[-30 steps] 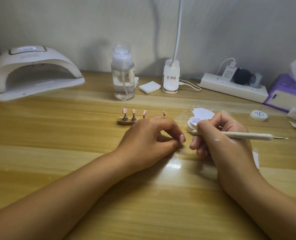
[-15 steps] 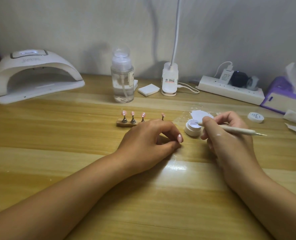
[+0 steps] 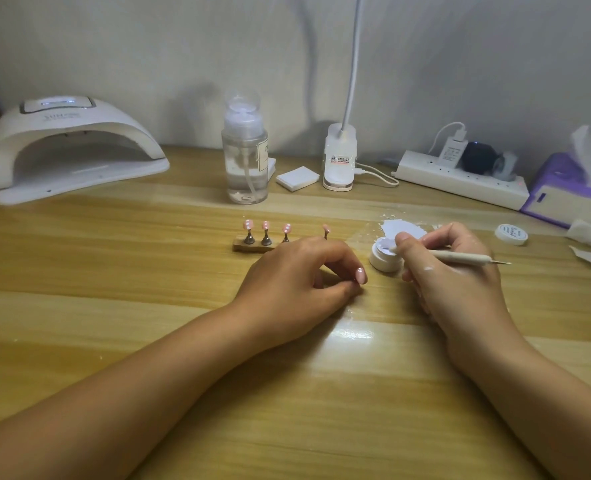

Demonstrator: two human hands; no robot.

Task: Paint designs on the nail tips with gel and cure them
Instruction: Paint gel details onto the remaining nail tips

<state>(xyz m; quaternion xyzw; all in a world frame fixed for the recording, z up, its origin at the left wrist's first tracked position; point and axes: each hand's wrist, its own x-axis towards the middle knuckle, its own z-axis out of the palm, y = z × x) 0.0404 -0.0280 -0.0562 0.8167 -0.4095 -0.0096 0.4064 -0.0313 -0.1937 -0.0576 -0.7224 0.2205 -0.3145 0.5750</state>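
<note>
Wood-grain table [image 3: 114, 271], viewed from the seated person's position; both forearms extend across it toward the centre.

Right hand [image 3: 460, 289]: grasps a slim cream-coloured dotting pen [image 3: 467, 258] between thumb and fingers. The pen lies almost level, its fine metal point directed to the right and its other end at the mouth of a small white gel pot [image 3: 382, 261]. The pot stands open on the table, just left of the right hand. Its round lid [image 3: 511, 234] lies apart, further right.

Left hand [image 3: 297, 278]: rests on the table with fingers curled, forefinger and thumb tips together. Whether anything is pinched between them cannot be told.

Nail tips [image 3: 266, 226]: pink, each mounted upright on a small metal peg. Three pegs stand in a row on a wooden base [image 3: 249, 247] just behind the left hand; a fourth tip [image 3: 325, 227] shows above the knuckles, its foot hidden.

Rear of table, left to right:
- white arched curing lamp [image 3: 69, 147], opening facing the person
- clear pump bottle [image 3: 244, 157] holding clear liquid
- white square pad [image 3: 297, 178]
- desk-light base [image 3: 339, 157] with white stem rising out of view
- white power strip [image 3: 460, 180] with plugs inserted
- purple tissue box [image 3: 564, 192]
</note>
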